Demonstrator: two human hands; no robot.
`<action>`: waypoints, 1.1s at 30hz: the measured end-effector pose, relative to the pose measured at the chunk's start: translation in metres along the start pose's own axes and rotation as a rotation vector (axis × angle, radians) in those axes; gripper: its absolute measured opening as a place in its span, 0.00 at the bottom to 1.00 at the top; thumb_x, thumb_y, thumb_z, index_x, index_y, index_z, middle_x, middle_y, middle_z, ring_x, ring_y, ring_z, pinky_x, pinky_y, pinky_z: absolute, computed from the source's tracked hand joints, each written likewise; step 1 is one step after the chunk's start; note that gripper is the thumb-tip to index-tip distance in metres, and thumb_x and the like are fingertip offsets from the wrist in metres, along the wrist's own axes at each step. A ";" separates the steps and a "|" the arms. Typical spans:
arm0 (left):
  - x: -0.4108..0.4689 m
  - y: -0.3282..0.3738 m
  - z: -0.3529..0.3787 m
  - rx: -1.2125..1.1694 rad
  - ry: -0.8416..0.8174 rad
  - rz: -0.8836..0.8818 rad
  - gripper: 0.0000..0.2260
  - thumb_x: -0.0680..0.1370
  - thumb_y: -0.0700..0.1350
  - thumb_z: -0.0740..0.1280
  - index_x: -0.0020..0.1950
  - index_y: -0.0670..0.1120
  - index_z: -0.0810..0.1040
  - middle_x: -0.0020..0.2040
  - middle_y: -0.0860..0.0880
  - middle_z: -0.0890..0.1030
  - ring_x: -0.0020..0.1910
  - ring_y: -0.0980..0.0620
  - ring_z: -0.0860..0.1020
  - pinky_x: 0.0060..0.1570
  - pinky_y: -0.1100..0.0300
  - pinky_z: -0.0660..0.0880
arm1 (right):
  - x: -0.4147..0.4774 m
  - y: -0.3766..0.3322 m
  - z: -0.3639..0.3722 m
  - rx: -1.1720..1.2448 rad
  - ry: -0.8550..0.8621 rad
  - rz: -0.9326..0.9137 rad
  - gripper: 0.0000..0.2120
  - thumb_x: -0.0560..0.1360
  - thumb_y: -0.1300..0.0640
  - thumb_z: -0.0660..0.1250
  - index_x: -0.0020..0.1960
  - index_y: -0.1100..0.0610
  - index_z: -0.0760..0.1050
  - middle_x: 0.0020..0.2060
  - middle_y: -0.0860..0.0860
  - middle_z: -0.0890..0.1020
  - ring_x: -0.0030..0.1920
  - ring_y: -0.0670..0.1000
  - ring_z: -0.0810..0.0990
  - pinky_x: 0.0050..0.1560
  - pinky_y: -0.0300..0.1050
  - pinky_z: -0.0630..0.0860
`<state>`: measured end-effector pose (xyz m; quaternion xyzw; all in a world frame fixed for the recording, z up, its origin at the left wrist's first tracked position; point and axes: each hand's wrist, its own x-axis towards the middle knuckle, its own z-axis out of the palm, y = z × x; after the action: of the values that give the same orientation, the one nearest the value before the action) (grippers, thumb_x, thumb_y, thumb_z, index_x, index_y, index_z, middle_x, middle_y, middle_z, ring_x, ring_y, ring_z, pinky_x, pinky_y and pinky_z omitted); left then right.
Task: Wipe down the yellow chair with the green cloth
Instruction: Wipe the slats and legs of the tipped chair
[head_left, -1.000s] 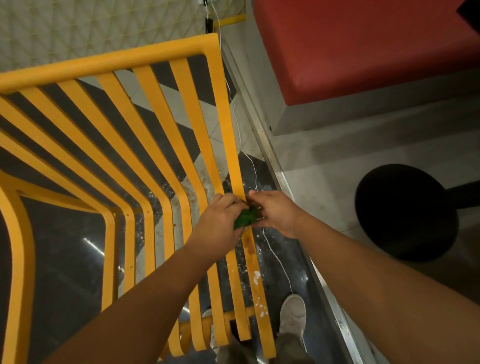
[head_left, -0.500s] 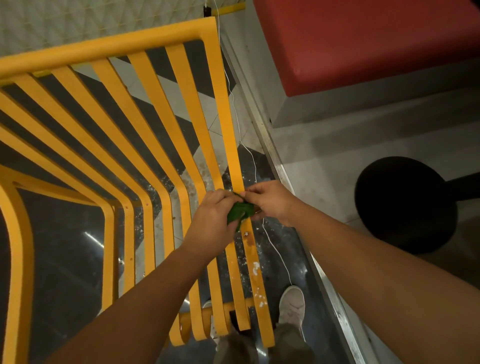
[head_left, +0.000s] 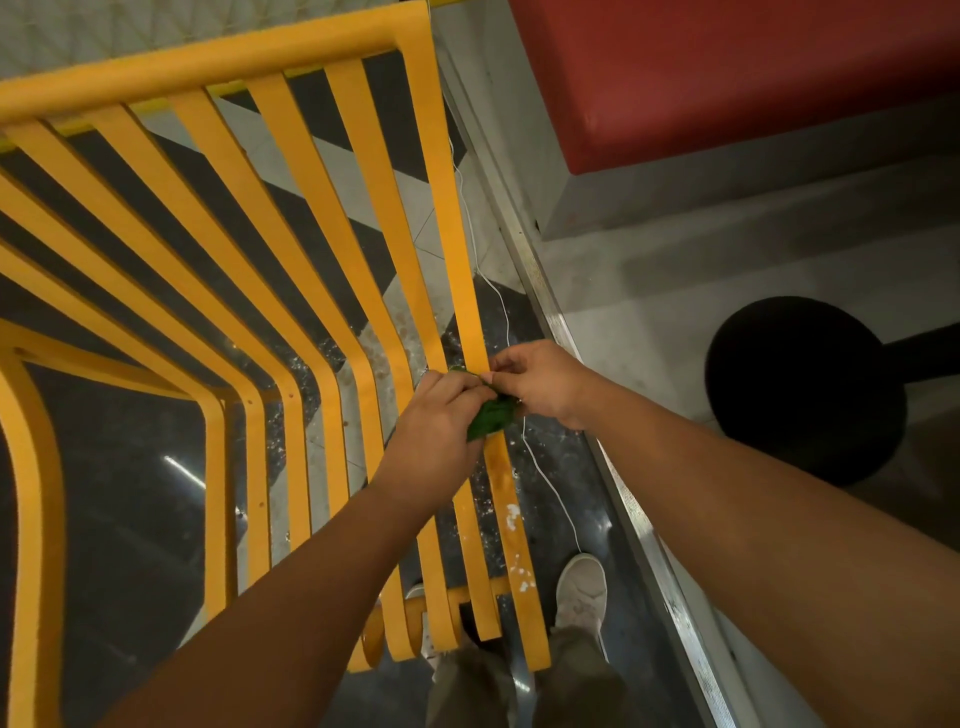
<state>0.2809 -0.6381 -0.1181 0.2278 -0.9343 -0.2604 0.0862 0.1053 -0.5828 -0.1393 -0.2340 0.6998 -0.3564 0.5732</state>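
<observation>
The yellow chair of metal slats fills the left and centre of the view, seen from above. A small bunched green cloth sits on the chair's rightmost slat, where back bends into seat. My left hand grips the cloth from the left. My right hand pinches its upper edge from the right. Most of the cloth is hidden between the two hands. White specks and a brownish stain mark the slat just below the cloth.
A red cushioned bench on a grey base stands at the upper right. A round black stool is at the right. A metal floor strip and a thin white cord run beside the chair. My shoes show below.
Both hands and the cloth have slid a little up the rightmost slat. The view has shifted slightly, so more of the chair's seat end and my shoes show.
</observation>
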 end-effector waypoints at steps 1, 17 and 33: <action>0.000 0.000 0.001 0.002 0.003 -0.010 0.19 0.68 0.37 0.77 0.59 0.41 0.81 0.55 0.44 0.80 0.52 0.42 0.75 0.53 0.48 0.76 | 0.000 -0.001 0.000 -0.012 0.001 -0.003 0.11 0.79 0.57 0.71 0.59 0.61 0.80 0.50 0.56 0.84 0.46 0.53 0.84 0.42 0.45 0.82; -0.031 0.016 0.008 -0.061 -0.052 0.011 0.20 0.67 0.35 0.78 0.58 0.41 0.81 0.54 0.44 0.80 0.51 0.42 0.76 0.52 0.48 0.77 | -0.010 0.005 0.007 0.036 0.003 0.008 0.11 0.79 0.62 0.70 0.61 0.61 0.78 0.48 0.56 0.84 0.45 0.54 0.84 0.49 0.52 0.83; -0.039 0.011 -0.001 -0.084 -0.184 0.148 0.18 0.71 0.37 0.76 0.61 0.42 0.81 0.56 0.44 0.79 0.56 0.42 0.76 0.56 0.50 0.75 | -0.037 0.023 0.021 0.114 0.069 0.051 0.14 0.79 0.63 0.70 0.64 0.63 0.77 0.53 0.59 0.84 0.49 0.58 0.83 0.52 0.55 0.83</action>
<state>0.3113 -0.6120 -0.1129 0.1296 -0.9408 -0.3118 0.0287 0.1359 -0.5457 -0.1349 -0.1706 0.7036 -0.3889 0.5698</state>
